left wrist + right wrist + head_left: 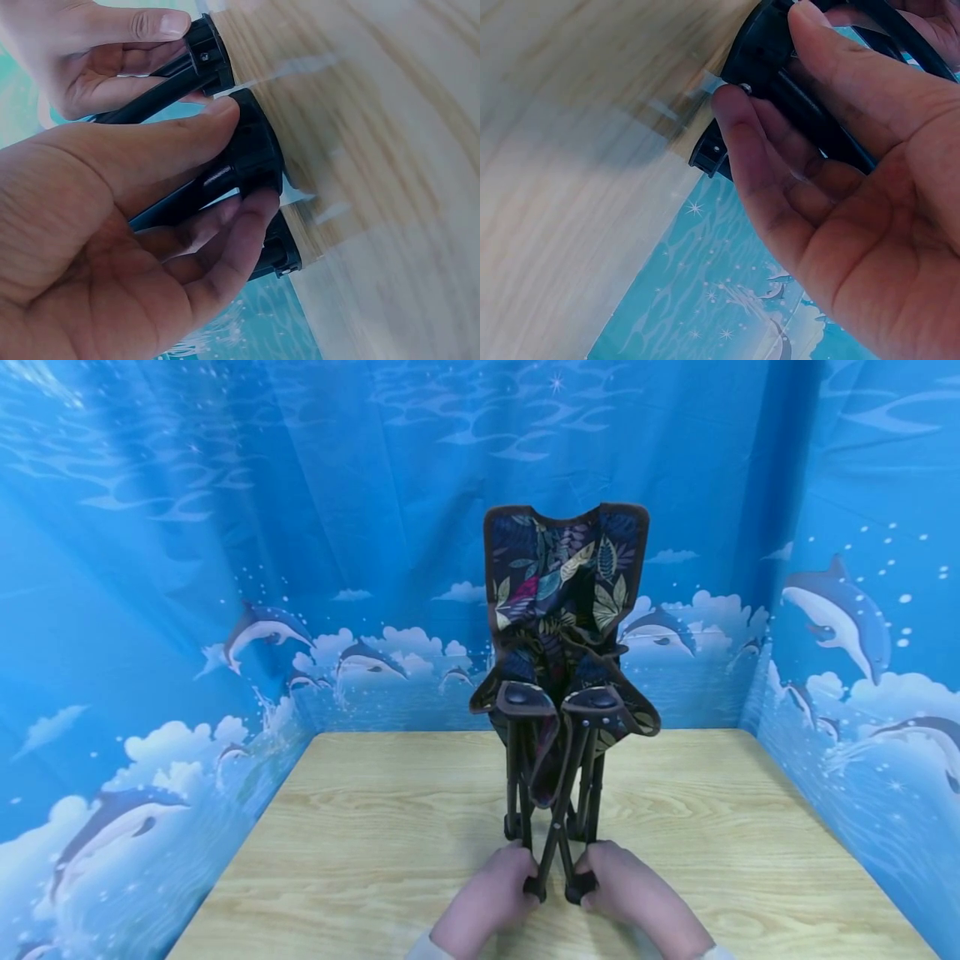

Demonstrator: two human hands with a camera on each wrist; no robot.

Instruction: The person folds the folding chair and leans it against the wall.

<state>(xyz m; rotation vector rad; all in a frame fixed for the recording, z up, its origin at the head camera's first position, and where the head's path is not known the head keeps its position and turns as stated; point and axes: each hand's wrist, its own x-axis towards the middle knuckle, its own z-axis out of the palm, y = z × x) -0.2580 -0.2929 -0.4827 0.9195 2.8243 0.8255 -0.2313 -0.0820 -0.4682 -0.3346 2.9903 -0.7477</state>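
Observation:
A small folding chair [566,568] in dark leaf-print fabric stands upright on the table, partly folded, its black legs crossed and close together. My left hand [498,881] pinches the black plastic foot [259,146] of the front left leg between thumb and fingers. On the other side, my right hand [618,881] grips the front right foot [761,49] the same way. The two front feet sit a short gap apart. Further back, the rear feet [512,825] rest on the wood. The seat fabric sags in folds between the front leg tops.
The chair stands on a light wood-grain table [360,843]. A blue curtain [375,527] printed with dolphins and clouds hangs behind the table and along both sides, close to its edges.

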